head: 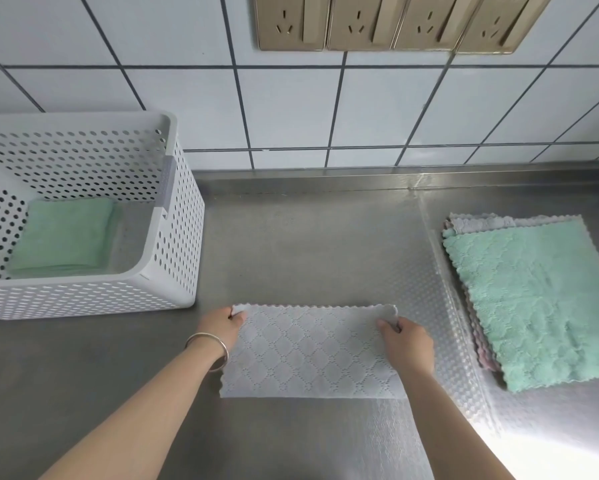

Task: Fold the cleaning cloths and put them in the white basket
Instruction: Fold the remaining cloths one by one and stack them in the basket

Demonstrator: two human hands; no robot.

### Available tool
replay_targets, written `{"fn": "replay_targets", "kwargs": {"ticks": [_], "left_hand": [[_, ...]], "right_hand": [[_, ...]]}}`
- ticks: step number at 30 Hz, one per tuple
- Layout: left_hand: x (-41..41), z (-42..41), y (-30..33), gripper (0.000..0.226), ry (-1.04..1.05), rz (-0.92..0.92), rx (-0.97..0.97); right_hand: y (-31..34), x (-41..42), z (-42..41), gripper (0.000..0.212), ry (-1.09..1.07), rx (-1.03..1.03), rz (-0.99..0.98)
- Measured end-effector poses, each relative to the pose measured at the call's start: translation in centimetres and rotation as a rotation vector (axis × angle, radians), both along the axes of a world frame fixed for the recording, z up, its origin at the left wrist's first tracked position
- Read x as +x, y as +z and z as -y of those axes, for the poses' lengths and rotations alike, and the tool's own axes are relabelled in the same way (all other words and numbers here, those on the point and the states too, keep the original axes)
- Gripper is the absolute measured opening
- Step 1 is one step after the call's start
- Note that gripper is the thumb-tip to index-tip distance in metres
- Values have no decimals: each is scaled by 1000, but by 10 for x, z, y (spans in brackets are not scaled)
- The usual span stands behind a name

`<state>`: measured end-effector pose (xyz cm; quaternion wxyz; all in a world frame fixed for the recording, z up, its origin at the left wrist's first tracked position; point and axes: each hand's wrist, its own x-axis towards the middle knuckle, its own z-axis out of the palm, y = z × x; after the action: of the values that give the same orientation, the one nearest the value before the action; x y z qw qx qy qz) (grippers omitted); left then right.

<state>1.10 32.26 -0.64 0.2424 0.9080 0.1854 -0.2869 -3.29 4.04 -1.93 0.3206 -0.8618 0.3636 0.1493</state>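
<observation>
On the steel counter (291, 244), my left hand (221, 323) and right hand (408, 344) each pinch a far corner of the grey cloth (311, 355). I judge one pinch slipping could skew the fold.

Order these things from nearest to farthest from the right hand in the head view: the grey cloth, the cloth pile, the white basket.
1. Grey cloth: pinched at its corner by the right hand.
2. Cloth pile: to the right.
3. White basket: far left.
</observation>
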Motion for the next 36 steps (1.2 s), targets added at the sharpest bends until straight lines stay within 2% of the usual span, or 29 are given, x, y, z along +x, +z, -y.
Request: {"fn": "replay_targets", "kwargs": {"ticks": [9, 13, 18, 21, 25, 32, 34, 36], "left_hand": [[0, -1, -8, 38, 5, 21, 10], [1, -2, -14, 36, 16, 18, 21], [-1, 1, -19, 38, 102, 79, 59], [-9, 6, -14, 33, 225, 176, -36], [-24, 3, -4, 21, 352, 235, -160], [-52, -16, 6, 23, 186, 136, -314], [-59, -18, 1, 28, 110, 152, -263], [-66, -16, -5, 34, 47, 193, -168]], "right_hand": [[2, 2, -4, 33, -4, -61, -32], [0, 4, -4, 40, -19, -81, -26], [1, 4, -7, 24, -3, -112, -35], [7, -2, -7, 33, -35, -122, -12], [10, -19, 0, 32, 21, -176, -63], [9, -49, 3, 22, 76, -199, -30], [8, -54, 0, 21, 104, -210, -25], [5, -60, -4, 17, 169, -320, -25]]}}
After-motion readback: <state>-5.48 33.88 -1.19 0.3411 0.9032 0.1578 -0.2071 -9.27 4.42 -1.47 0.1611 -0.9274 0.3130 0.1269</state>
